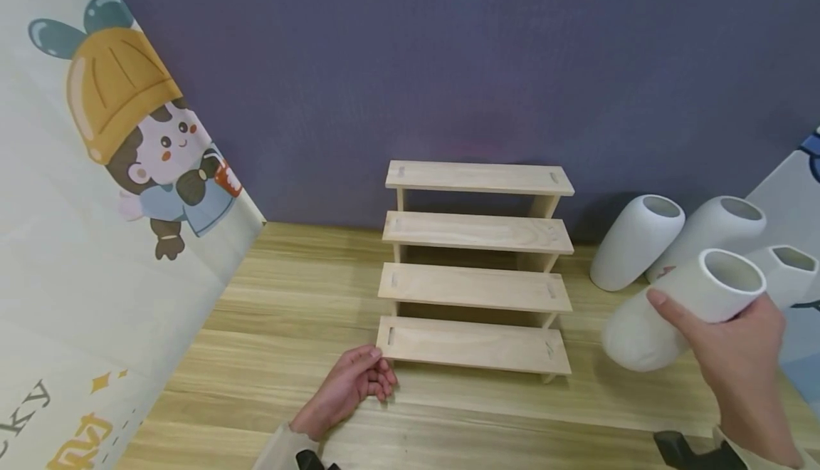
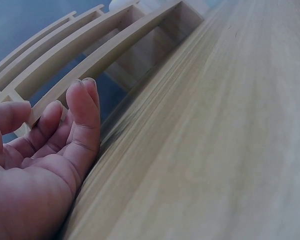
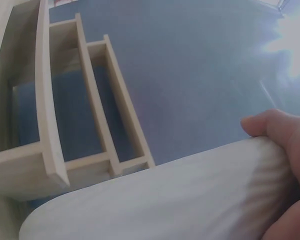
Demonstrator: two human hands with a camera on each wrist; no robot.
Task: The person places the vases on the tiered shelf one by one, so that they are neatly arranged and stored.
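Observation:
A pale wooden stepped shelf (image 1: pixel 474 343) with several treads stands against the dark wall. At the near left corner of its lowest tread, my left hand (image 1: pixel 352 388) pinches the board's edge between thumb and fingers; the left wrist view shows the thumb (image 2: pixel 12 116) at that corner. My right hand (image 1: pixel 737 356) grips a white vase (image 1: pixel 666 313) near its round mouth, to the right of the shelf. That vase is tilted, its rounded base toward the shelf. The right wrist view shows its smooth side (image 3: pixel 165 195) beside the shelf's end.
Behind the held vase are two round-mouthed white vases (image 1: pixel 637 242) and another vase (image 1: pixel 784 270) with an angular mouth, partly hidden. A printed panel (image 1: pixel 77 242) with a cartoon figure borders the wood-grain surface (image 1: pixel 275 299) on the left. The dark wall (image 1: pixel 448 64) closes the back.

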